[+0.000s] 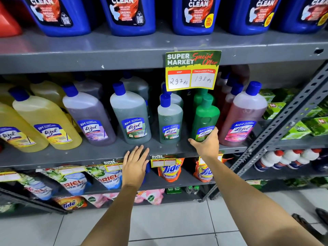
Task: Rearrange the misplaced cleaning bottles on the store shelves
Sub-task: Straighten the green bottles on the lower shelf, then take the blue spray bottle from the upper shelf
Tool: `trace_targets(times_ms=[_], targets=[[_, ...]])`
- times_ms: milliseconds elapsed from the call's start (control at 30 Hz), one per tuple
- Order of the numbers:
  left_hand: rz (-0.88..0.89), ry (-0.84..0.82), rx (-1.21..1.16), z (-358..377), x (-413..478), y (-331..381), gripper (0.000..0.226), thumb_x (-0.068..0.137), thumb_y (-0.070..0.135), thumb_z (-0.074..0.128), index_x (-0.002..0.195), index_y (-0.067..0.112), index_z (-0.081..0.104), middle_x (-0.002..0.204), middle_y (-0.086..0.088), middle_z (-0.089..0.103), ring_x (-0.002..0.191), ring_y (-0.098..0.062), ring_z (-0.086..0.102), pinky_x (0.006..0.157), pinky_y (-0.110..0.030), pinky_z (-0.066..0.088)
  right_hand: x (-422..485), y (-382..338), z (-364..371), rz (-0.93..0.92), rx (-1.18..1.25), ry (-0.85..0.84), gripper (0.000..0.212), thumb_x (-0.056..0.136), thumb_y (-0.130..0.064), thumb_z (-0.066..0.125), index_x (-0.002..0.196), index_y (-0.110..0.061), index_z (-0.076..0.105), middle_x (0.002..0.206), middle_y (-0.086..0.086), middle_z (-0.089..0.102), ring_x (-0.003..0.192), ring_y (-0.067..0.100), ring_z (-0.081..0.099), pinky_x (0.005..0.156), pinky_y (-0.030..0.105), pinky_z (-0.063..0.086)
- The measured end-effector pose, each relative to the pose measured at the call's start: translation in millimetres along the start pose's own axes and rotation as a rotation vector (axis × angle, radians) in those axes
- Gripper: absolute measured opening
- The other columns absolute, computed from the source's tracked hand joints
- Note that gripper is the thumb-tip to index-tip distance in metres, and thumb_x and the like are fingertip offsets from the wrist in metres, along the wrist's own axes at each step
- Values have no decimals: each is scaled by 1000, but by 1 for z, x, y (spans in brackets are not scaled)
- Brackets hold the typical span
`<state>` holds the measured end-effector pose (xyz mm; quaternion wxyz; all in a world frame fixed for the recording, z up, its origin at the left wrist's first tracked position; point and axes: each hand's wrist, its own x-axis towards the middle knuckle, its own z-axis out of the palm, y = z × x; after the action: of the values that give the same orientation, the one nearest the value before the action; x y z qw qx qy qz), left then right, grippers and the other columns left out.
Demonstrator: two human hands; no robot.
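A bright green Lizol bottle (205, 116) stands upright on the middle grey shelf (106, 153), right of centre. My right hand (206, 143) grips its base from the front. Left of it stands a small grey-green bottle with a blue cap (169, 121), then a larger grey-green bottle (131, 116), a purple bottle (88, 118) and yellow bottles (46, 123). A pink bottle (243, 118) stands to the right. My left hand (135, 163) rests flat on the shelf's front edge, fingers apart, holding nothing.
Blue toilet-cleaner jugs (195, 15) fill the shelf above. A yellow price card (192, 71) hangs in front of the green bottle's top. Detergent pouches (168, 170) hang below. A slanted metal upright (284, 121) divides off green packs at right. White floor tiles lie underfoot.
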<state>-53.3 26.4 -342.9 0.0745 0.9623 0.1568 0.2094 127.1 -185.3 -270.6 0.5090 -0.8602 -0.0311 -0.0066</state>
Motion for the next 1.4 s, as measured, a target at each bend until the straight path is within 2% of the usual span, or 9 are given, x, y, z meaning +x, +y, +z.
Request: trace_targets(times_ms=[200,267,333,433,567,667,767,1067,1400], targets=[[26,-17,49,-1,2,-2,43,91,29,41,126,16,62,132,-7,59,124,-25,46,106,-43,24,0,3,-1,3,43,-29,92,58,-26,92,131,-16,36,128,7,54,116,26,58,99,37,48],[39,-41,93,-2,2,-2,42,90,28,51,129,16,59,133,-7,58,124,-27,48,106,-43,23,-10,3,-6,7,53,-40,106,61,-27,92,144,-9,28,141,12,42,131,25,43,107,32,37],[59,-57,123,-9,0,0,46,91,33,48,134,16,54,137,-7,55,127,-26,45,106,-44,24,-32,6,-10,-35,63,27,116,65,-36,89,151,-4,18,152,16,30,143,26,27,116,32,26],[61,-12,108,-37,-2,10,51,96,41,34,136,16,52,141,-6,51,130,-24,43,107,-45,27,-83,-3,-13,-304,96,61,83,82,-40,74,145,-6,34,141,15,41,134,26,37,113,35,32],[63,173,24,-101,9,22,44,97,35,41,131,12,56,141,-8,51,130,-25,44,107,-46,32,-117,-82,-13,-791,162,-130,40,90,-30,61,123,-7,59,125,6,55,121,20,51,104,38,42],[59,348,19,-169,24,20,42,97,31,44,133,11,54,145,-10,46,134,-27,41,107,-45,34,-121,-178,-16,-1125,236,-120,31,89,-22,61,114,-3,65,118,14,62,113,26,56,99,38,46],[16,508,58,-244,28,5,41,97,27,46,133,10,54,147,-11,43,134,-28,41,105,-45,36,-124,-259,-20,-1352,236,-23,30,88,-18,62,113,-2,67,119,16,62,114,30,57,98,39,47],[-109,693,263,-381,-2,-96,37,96,30,46,122,9,63,141,-9,50,121,-23,51,100,-47,38,-155,-366,36,-1374,244,29,34,87,-25,59,114,-7,66,125,16,58,119,30,50,99,43,45],[-135,634,363,-455,-30,-239,37,97,30,46,124,11,62,144,-7,48,127,-19,45,107,-42,29,-236,-459,149,-1318,199,-22,34,87,-23,61,114,-4,65,125,14,56,119,30,52,99,41,46]])
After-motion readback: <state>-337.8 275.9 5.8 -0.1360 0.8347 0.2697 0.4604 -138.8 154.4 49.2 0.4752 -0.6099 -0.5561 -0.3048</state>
